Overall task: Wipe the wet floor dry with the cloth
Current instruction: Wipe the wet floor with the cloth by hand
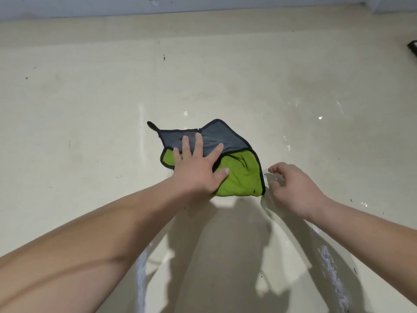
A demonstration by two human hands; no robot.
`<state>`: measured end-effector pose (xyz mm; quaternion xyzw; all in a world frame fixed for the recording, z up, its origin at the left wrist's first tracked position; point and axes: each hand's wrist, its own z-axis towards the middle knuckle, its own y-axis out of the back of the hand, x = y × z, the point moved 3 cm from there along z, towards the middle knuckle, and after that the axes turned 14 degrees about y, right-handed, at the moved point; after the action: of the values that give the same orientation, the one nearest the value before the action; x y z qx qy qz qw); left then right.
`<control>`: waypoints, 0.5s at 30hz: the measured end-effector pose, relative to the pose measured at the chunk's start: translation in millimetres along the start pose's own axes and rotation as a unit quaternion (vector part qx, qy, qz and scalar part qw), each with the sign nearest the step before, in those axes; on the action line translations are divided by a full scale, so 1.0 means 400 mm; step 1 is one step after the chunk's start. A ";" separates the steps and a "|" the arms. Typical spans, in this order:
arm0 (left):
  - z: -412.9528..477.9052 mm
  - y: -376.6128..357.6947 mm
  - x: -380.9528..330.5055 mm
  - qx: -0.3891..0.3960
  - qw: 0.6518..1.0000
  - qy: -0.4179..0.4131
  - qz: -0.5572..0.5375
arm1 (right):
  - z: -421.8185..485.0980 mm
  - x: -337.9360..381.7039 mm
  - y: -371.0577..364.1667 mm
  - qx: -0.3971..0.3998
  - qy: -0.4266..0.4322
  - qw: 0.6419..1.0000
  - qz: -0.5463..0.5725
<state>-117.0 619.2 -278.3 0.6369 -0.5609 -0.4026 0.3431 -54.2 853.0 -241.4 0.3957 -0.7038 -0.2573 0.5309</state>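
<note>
A green and grey cloth (241,175) with a black hem lies crumpled on the cream floor (90,123), partly folded so both colours show. My left hand (196,168) presses flat on the cloth with its fingers spread. My right hand (293,188) hovers just right of the cloth's lower right corner, fingers loosely curled and holding nothing. Shiny wet patches (316,114) glisten to the right of the cloth and on the floor near me.
A grey wall base (158,7) runs along the far edge of the floor. A dark object (413,49) pokes in at the right edge. Small dark specks dot the floor on the left.
</note>
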 end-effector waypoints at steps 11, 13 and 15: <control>0.013 -0.125 -0.237 -0.066 0.995 -0.008 0.074 | -0.170 -0.203 0.023 -0.052 -0.104 0.993 0.026; -0.090 -0.180 -0.304 -0.061 0.980 -0.142 0.124 | -0.192 -0.218 0.029 -0.048 -0.105 0.993 -0.002; -0.206 -0.242 -0.337 -0.039 0.940 -0.295 0.164 | -0.202 -0.221 0.034 -0.034 -0.098 0.993 -0.056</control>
<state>-6.8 764.5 -310.8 0.3747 -0.7171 -0.5327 0.2480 29.8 938.7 -254.2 0.3895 -0.7196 -0.3481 0.4574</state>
